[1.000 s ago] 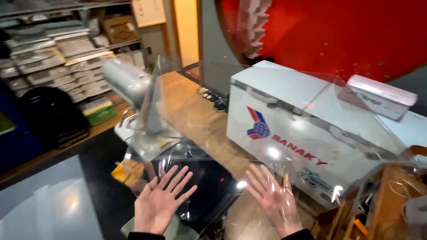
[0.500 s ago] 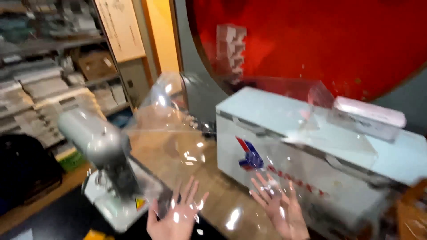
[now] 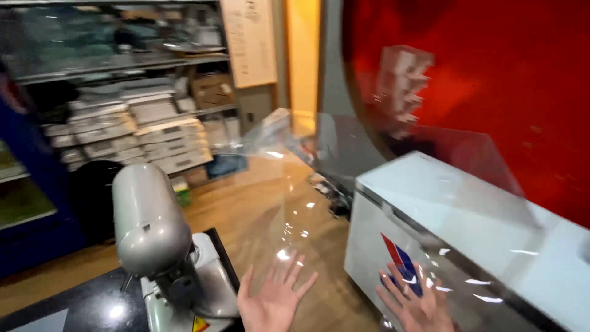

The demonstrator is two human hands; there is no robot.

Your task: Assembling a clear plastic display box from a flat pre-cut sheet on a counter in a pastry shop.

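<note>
Both hands are raised at the bottom of the view with palms facing forward and fingers spread wide, gripping nothing. The left hand (image 3: pixel 275 299) sits just right of the stand mixer (image 3: pixel 161 246), its fingers fanned and tilted slightly to the right; the right hand (image 3: pixel 416 301) is up in front of the white chest freezer (image 3: pixel 467 240), fingers likewise splayed. A large clear plastic sheet (image 3: pixel 344 203) hangs in front of both palms, seen mostly by its glints and by its faint edges, which run up toward the doorway and across the top of the freezer. Both hands appear to be pressed flat against it from the near side, though real contact cannot be told for sure because the film is so transparent. The sheet spreads up and away from the hands, covering the wooden floor (image 3: pixel 258 215) between mixer and freezer. The grey stand mixer stands on a dark worktop (image 3: pixel 74 304) at lower left, close to the left hand but not touching it. Behind, metal shelves (image 3: pixel 123 129) hold stacked flat boxes, and a big red panel (image 3: pixel 479 80) fills the upper right above the freezer.
</note>
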